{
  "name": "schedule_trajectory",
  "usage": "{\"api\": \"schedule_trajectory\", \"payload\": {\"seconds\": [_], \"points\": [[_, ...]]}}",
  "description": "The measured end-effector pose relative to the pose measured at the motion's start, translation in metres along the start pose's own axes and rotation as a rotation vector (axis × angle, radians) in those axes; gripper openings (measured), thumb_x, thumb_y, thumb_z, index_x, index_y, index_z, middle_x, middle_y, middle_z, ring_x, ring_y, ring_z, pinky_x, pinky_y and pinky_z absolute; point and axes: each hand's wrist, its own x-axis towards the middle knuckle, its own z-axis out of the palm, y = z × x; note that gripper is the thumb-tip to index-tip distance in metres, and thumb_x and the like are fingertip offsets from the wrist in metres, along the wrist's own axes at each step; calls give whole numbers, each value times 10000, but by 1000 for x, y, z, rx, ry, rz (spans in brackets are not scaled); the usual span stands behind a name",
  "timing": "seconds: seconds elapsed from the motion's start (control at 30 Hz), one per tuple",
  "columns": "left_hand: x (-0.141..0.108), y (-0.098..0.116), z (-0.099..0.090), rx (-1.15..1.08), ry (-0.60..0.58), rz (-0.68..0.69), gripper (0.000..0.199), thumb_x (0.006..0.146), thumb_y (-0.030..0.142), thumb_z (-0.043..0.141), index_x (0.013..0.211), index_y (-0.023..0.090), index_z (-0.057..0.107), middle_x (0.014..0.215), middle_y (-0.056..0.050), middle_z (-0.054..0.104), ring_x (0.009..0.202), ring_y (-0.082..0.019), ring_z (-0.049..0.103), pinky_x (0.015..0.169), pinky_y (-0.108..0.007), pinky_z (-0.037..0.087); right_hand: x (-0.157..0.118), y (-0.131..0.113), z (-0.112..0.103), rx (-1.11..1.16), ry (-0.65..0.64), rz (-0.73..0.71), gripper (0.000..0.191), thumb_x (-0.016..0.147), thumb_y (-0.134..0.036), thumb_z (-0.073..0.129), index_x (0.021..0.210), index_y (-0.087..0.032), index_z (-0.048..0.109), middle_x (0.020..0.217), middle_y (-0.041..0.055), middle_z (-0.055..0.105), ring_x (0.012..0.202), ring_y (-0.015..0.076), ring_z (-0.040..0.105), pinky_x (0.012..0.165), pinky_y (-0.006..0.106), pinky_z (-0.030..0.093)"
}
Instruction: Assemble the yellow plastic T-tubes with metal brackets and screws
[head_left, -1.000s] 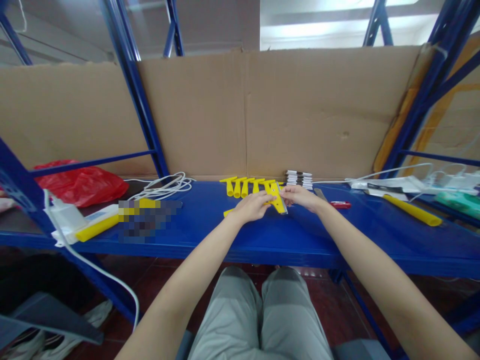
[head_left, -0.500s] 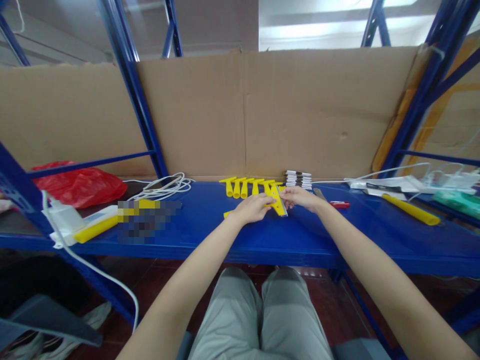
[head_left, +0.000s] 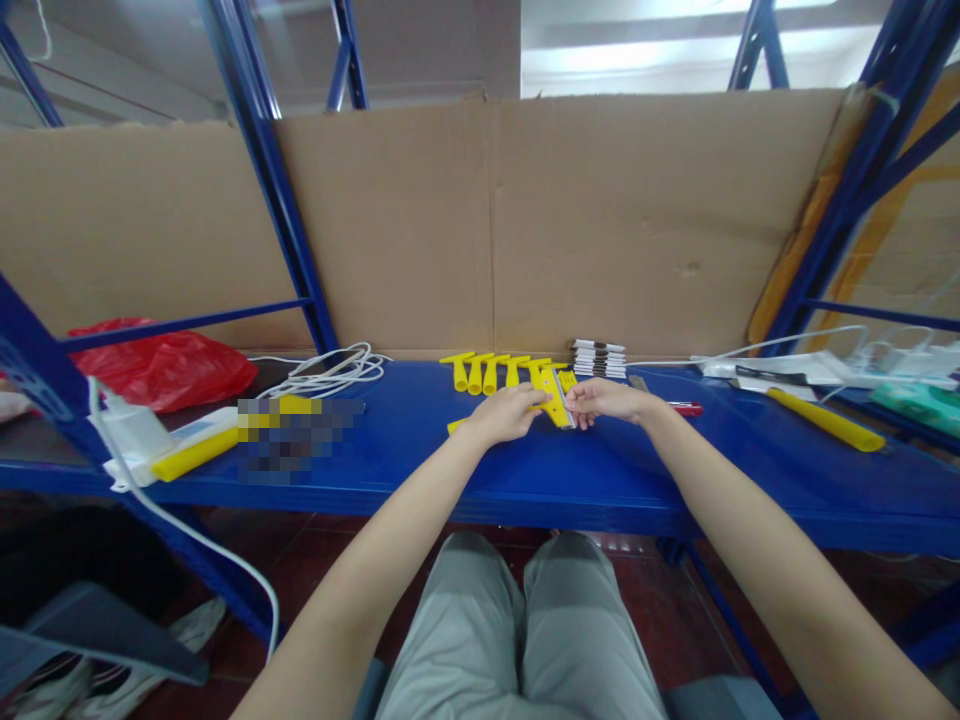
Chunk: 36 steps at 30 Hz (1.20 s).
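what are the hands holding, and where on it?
A yellow scraper, over the blue shelf. The left hand grips its handle end; the right hand has fingertips at the wide blade end. How firmly the right grips can't be told.

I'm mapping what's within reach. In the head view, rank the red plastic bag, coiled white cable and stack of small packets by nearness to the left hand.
1. Stack of small packets: right of the left hand, by the cardboard.
2. Coiled white cable: to the left.
3. Red plastic bag: far left.
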Motion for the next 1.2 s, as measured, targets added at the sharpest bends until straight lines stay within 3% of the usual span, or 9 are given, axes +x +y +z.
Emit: {"api": "schedule_trajectory", "payload": {"seconds": [0.4, 0.53, 0.6, 0.67, 0.77, 0.8, 0.93, 1.07, 1.2], "points": [[-1, -4, 1, -11, 4, -7, 331, 912, 190, 485, 1212, 179, 624, 1131, -103, 661, 1033, -218, 628, 910, -347, 490, 5, 4, 7, 56, 60, -19, 340, 628, -459, 757, 652, -174, 574, 585, 15, 644, 521, 100, 545, 544, 237, 438], [0, -2, 2, -10, -10, -12, 319, 904, 188, 497, 1192, 182, 632, 1153, -99, 664, 1057, -222, 625, 924, -340, 487, 6, 8, 1, -47, 56, 32, 279, 734, -431, 671, 687, -163, 609, 635, 40, 665, 548, 115, 569, 572, 243, 455], [1, -1, 3, -22, -17, -7, 306, 899, 187, 506, 1175, 192, 638, 1162, -87, 667, 1070, -217, 623, 935, -331, 483, 8, 13, -9, -186, 146, 85, 223, 808, -357, 591, 720, -156, 636, 700, 67, 694, 588, 132, 599, 595, 247, 468], [1, -1, 3, -40, -23, -4, 291, 900, 190, 508, 1157, 198, 645, 1171, -77, 669, 1081, -213, 622, 944, -326, 480, 9, 21, -23, -411, 358, 144, 177, 836, -252, 534, 760, -153, 660, 791, 91, 720, 675, 156, 635, 650, 250, 481], [1, -2, 1, -66, -32, -19, 285, 899, 194, 513, 1149, 191, 650, 1191, -76, 666, 1100, -215, 616, 959, -326, 474, 7, 35, -42, -757, 594, 252, 250, 843, -141, 480, 937, -162, 710, 1039, 101, 721, 983, 200, 643, 849, 264, 464], [1, -1, 0, -73, -34, -27, 286, 897, 193, 516, 1150, 187, 651, 1196, -78, 665, 1105, -217, 615, 964, -326, 471, 6, 39, -46, -807, 609, 300, 303, 851, -131, 461, 1020, -172, 710, 1121, 99, 700, 1060, 208, 621, 893, 276, 451], [1, 1, -1, -82, -48, -40, 281, 892, 184, 525, 1139, 182, 658, 1187, -81, 671, 1101, -218, 620, 967, -324, 470, 3, 46, -49, -877, 590, 485, 422, 882, -158, 418, 1214, -248, 663, 1304, 91, 606, 1215, 266, 527, 983, 414, 417], [2, 2, -1, -90, -69, -41, 289, 892, 188, 524, 1150, 173, 653, 1198, -88, 667, 1103, -220, 620, 970, -324, 468, 5, 42, -39, -941, 538, 458, 450, 889, -168, 397, 1228, -312, 656, 1365, 56, 559, 1276, 291, 445, 1030, 511, 360], [2, 1, 0, -89, -71, -31, 284, 887, 192, 529, 1140, 186, 657, 1200, -75, 668, 1110, -219, 616, 968, -323, 468, 9, 40, -35, -976, 513, 460, 497, 874, -122, 379, 1263, -300, 632, 1410, 65, 512, 1294, 305, 409, 1037, 552, 334]]}}
